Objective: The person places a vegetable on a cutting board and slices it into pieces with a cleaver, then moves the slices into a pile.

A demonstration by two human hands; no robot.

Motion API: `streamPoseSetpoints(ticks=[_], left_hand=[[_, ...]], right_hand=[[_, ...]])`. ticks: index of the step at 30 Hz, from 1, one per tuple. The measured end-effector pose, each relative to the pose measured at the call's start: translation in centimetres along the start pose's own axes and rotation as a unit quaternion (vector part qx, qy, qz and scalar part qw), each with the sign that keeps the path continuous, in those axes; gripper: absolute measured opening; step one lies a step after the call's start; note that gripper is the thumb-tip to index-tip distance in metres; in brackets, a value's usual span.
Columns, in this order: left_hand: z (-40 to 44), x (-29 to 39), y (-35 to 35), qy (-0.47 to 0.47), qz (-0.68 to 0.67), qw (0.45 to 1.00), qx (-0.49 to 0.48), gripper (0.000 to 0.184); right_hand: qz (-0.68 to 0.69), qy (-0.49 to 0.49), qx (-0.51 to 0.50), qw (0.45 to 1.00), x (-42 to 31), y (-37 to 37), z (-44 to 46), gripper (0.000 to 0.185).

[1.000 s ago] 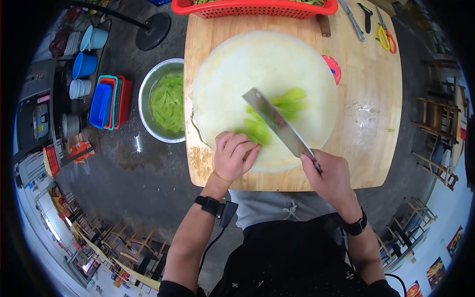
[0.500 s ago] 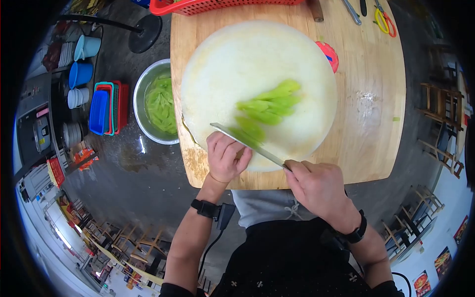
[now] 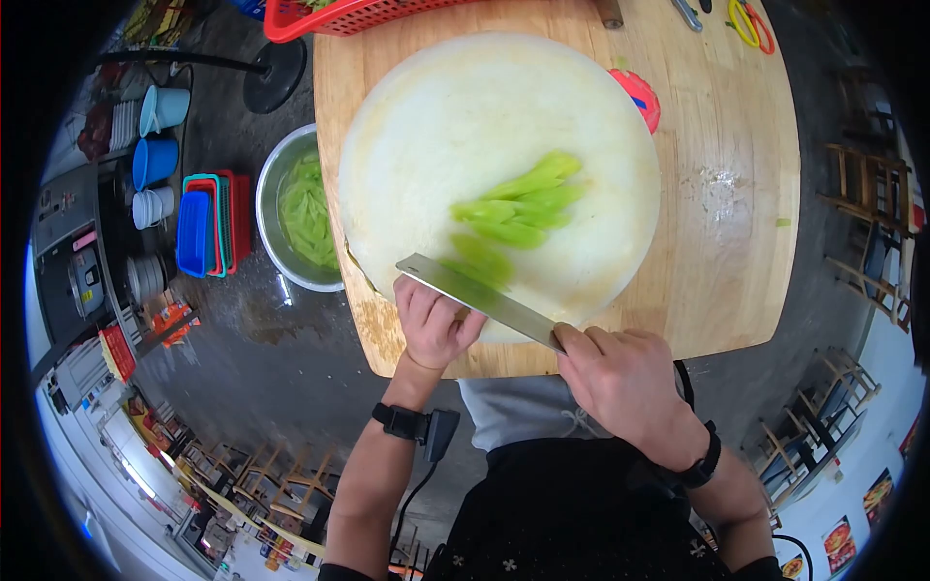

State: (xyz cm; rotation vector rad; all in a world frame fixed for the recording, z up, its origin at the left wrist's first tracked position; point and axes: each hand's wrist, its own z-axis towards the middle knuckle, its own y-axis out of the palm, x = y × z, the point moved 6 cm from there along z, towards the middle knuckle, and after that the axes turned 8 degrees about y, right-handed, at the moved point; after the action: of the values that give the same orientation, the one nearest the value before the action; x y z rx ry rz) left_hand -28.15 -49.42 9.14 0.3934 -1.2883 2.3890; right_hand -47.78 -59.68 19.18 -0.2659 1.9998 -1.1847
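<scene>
My right hand (image 3: 620, 382) is closed around the handle of a cleaver (image 3: 484, 299). The blade slants across the near left part of a round white cutting board (image 3: 446, 107), its broad face partly showing. Right behind the blade, my left hand (image 3: 434, 324) has its fingers curled, knuckles against the metal; whatever lies under them is hidden. Beyond the blade, pale green vegetable slices (image 3: 523, 205) lie fanned out on the board. A few more slices (image 3: 481, 259) sit close to the blade, slightly blurred.
The board rests on a wooden table (image 3: 727, 271). Left of it stands a metal basin (image 3: 268, 242) with green slices in water. A red plastic basket (image 3: 378, 16) occupies the far edge, scissors (image 3: 751, 27) the far right corner. A red object (image 3: 641, 100) pokes out beside the board.
The cleaver's blade has tilted so more of its face shows, and it sits a little nearer me. The slices stay in much the same arrangement; the whole view has shifted slightly.
</scene>
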Motion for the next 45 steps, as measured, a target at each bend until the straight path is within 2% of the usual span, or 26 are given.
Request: streamPoseSetpoints(ticks=[2,12,14,21,23,24,26,33,39,41,42,44,45], left_hand=[[0.2,0.1,0.0,0.006,0.008,1.0,-0.01,0.027],[0.4,0.3,-0.1,0.004,0.014,1.0,-0.016,0.026],[0.5,0.3,-0.1,0.002,0.012,1.0,-0.016,0.026],[0.3,0.4,-0.2,-0.002,0.012,1.0,-0.02,0.025],[0.2,0.2,-0.1,0.004,0.013,1.0,-0.02,0.025],[0.1,0.3,-0.1,0.008,0.015,1.0,-0.021,0.025],[0.2,0.3,-0.1,0.007,0.015,1.0,-0.022,0.025],[0.3,0.3,-0.2,0.001,0.02,0.999,-0.026,0.025],[0.7,0.3,-0.3,0.007,0.003,1.0,-0.021,0.026],[0.4,0.2,-0.2,0.005,0.001,1.0,-0.02,0.025],[0.2,0.1,-0.2,0.003,-0.003,1.0,-0.019,0.024],[-0.1,0.0,-0.1,0.008,-0.003,1.0,-0.018,0.027],[-0.2,0.0,-0.2,0.014,-0.005,1.0,-0.015,0.031]], right_hand=[[-0.035,-0.019,0.005,0.999,-0.1,-0.1,0.0,0.014],[-0.051,-0.024,0.0,0.998,0.0,-0.1,-0.1,0.013],[-0.028,-0.002,-0.023,0.999,0.3,0.4,-0.3,0.03],[-0.043,-0.005,-0.042,0.998,0.1,0.3,-0.3,0.033],[-0.042,-0.015,-0.023,0.999,-0.1,-0.1,-0.2,0.013],[-0.042,-0.015,-0.023,0.999,-0.1,0.0,-0.3,0.013],[-0.042,-0.002,-0.045,0.998,0.2,0.5,-0.4,0.035],[-0.034,-0.001,-0.059,0.998,0.1,0.4,-0.2,0.034],[-0.034,-0.006,-0.064,0.997,0.2,0.8,0.0,0.032],[-0.044,-0.023,-0.026,0.998,-0.1,0.7,0.3,0.014],[-0.043,-0.024,-0.027,0.998,-0.1,0.8,0.4,0.014],[-0.038,-0.005,-0.06,0.997,0.2,1.4,0.4,0.027],[-0.038,-0.006,-0.061,0.997,0.1,1.6,0.6,0.027]])
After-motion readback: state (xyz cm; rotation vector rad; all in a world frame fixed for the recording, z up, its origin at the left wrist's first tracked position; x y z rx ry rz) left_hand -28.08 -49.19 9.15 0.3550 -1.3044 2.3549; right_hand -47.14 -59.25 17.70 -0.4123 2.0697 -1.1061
